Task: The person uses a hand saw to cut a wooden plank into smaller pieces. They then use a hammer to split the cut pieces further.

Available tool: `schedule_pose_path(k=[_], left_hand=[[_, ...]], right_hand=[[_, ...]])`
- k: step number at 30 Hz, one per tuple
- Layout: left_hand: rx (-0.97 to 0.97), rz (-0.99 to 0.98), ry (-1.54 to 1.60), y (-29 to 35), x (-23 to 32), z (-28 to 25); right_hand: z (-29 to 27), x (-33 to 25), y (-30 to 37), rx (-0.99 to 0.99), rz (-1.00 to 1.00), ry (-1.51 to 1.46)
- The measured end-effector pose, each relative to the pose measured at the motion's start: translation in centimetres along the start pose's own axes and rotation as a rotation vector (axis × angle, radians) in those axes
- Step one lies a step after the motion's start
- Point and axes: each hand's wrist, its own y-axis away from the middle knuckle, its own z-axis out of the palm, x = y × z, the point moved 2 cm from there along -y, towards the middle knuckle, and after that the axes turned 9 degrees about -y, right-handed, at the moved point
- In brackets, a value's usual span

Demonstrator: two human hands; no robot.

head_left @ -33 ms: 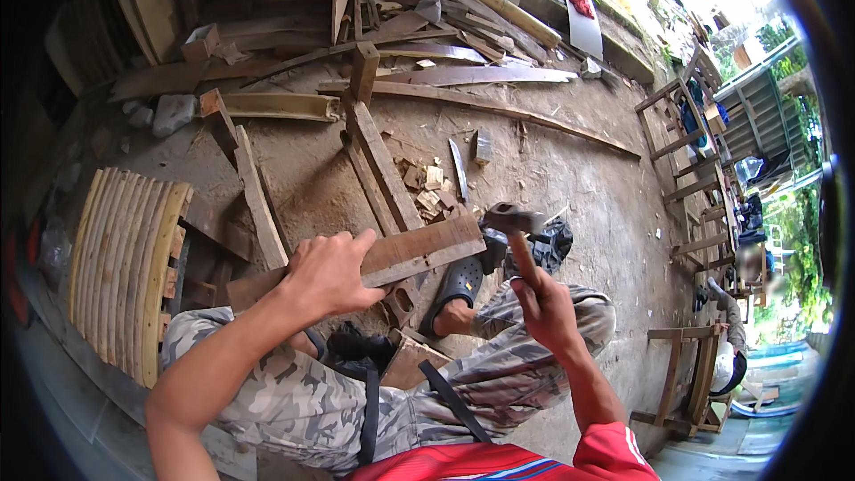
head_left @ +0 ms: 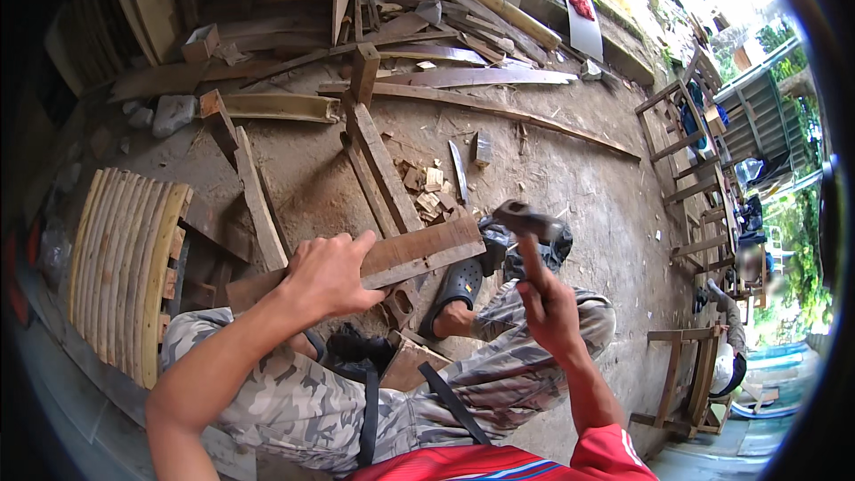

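My left hand (head_left: 328, 274) is wrapped over a short brown wooden board (head_left: 423, 251), which lies slanted across in front of me above my legs. Its right end points toward the hammer. In my right fist (head_left: 549, 310) is the wooden handle of a hammer (head_left: 525, 216); the dark metal head is raised just right of the board's end, apart from it and slightly blurred. Under the board a wooden frame with long rails (head_left: 383, 165) stretches away from me. A cut block (head_left: 403, 303) sits beneath the board near my left fingers.
Wood chips (head_left: 434, 189) and a long blade (head_left: 459, 171) lie on the dirt floor beyond the board. A slatted curved wooden piece (head_left: 125, 272) stands at left. Scrap lumber (head_left: 463, 22) is piled at the back. Wooden frames (head_left: 686, 151) line the right, where another person (head_left: 732, 330) is partly visible.
The hammer head has shifted slightly to the right, away from the board's end. My left hand and the board have not visibly moved.
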Motion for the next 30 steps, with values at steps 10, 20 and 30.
schedule_pose_path(k=[10,20,30], left_hand=[[-0.021,0.002,0.012,-0.4,-0.2,-0.7],[0.007,0.007,-0.003,-0.9,0.3,-0.6],[0.076,-0.089,0.077,-0.7,-0.2,-1.4]], right_hand=[[0.4,0.2,-0.7,-0.123,0.191,0.058],[0.5,1.2,-0.9,-0.088,0.110,0.010],[0.5,0.8,-0.6,0.089,0.039,-0.103]])
